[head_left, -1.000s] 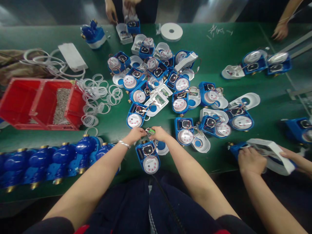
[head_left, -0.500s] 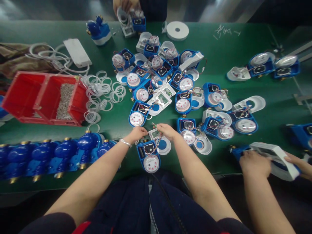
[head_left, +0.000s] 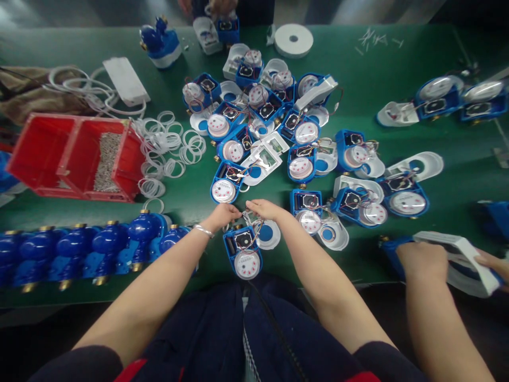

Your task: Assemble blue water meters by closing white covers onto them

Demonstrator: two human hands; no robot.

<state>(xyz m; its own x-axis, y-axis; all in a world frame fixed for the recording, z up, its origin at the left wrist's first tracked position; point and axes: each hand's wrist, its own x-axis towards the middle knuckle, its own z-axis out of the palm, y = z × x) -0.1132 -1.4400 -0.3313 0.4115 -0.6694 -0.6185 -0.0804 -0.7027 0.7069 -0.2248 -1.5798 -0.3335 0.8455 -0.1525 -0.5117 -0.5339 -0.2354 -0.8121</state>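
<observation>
Red bin [head_left: 47,154]: two compartments; the right one is filled with small grey fasteners, the left is seen bare.
Sealing rings [head_left: 169,148]: clear loops are scattered on the green table [head_left: 397,95], just beside the bin.
Closed meters [head_left: 91,252]: a row of blue bodies with brass ends is lined up along the near left edge; judged finished or waiting apart from the open ones.
Left hand [head_left: 223,215]: pinched shut on the thin wires [head_left: 251,225] at the top of the open meter [head_left: 242,252].
Open meter: set on the table directly before the person, dial facing up, its white cover [head_left: 268,234] laid touching its right side, not yet fitted.
Right hand [head_left: 265,209]: fingertips closed on the same wire bundle, just above the cover.
Progress: wiring is judged in hand; closing the cover is left.
Pile of open meters [head_left: 278,122]: many are heaped beyond the hands, covers off, so most work is judged undone.
Co-worker's hand [head_left: 423,260]: a white housing [head_left: 461,257] is pressed down at the far right.
</observation>
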